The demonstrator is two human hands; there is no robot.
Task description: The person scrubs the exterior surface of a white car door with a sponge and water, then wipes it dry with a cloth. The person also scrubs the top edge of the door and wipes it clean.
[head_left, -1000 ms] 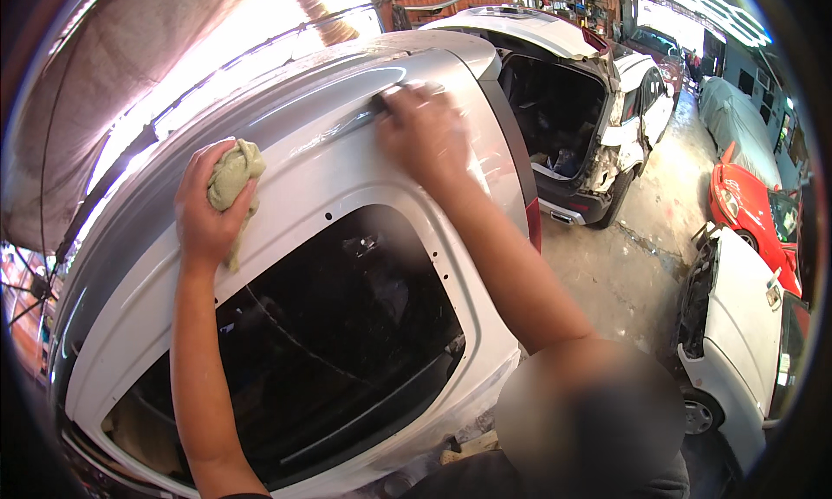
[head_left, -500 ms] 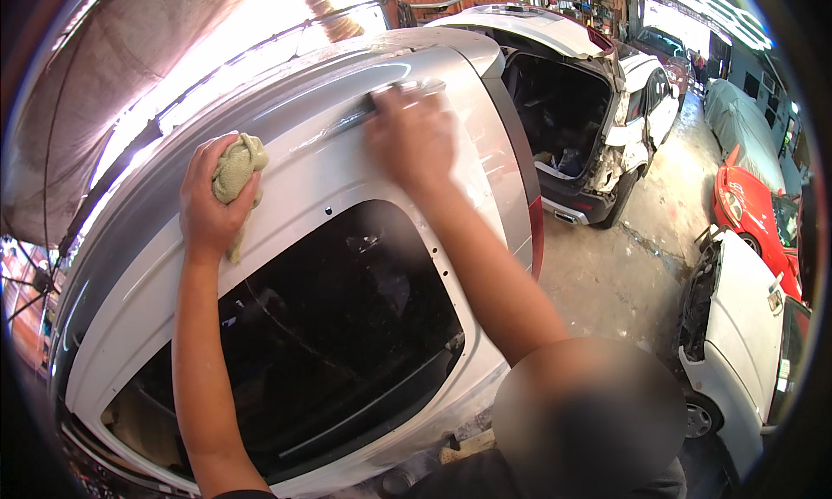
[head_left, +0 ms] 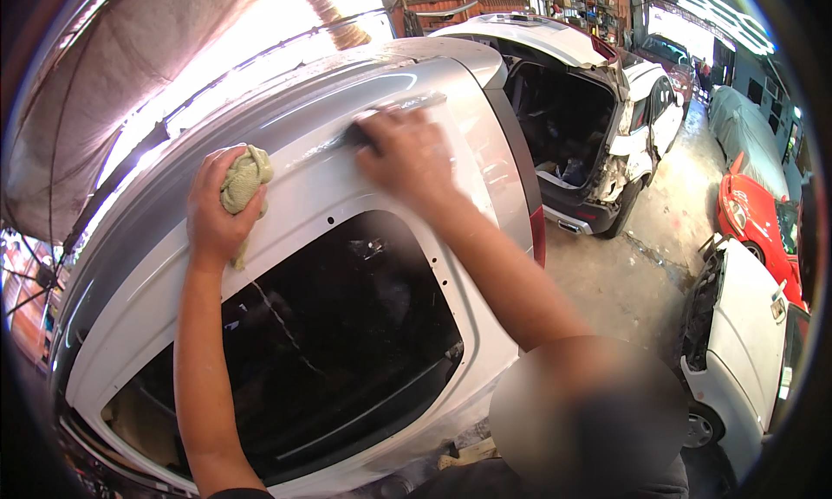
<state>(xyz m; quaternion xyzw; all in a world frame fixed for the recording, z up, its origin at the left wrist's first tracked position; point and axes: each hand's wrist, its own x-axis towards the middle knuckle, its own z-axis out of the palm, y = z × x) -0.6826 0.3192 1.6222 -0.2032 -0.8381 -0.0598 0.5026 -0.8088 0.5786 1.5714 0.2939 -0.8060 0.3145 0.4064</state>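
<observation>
My left hand (head_left: 212, 226) is closed around a crumpled pale green cloth (head_left: 246, 183), with one end hanging down by the wrist. It rests on the white and silver roof side (head_left: 299, 187) of a car, above a dark side window (head_left: 347, 326). Farther right, my right hand (head_left: 412, 157) presses a small dark pad (head_left: 357, 135) to the same panel, its fingers bent over it. Motion blurs this hand, and most of the pad lies hidden under it. The paint around the pad looks wet and shiny.
Behind the car stands a white car (head_left: 637, 109) with its tailgate raised. To the right are a red car (head_left: 750, 213), a covered car (head_left: 745, 135) and a detached-looking white front end (head_left: 741, 326). A grey tarp (head_left: 87, 109) hangs at the left.
My right hand has slid slightly left and nearer along the panel with the dark pad. My left hand keeps its hold on the cloth. The whole view has shifted a little.
</observation>
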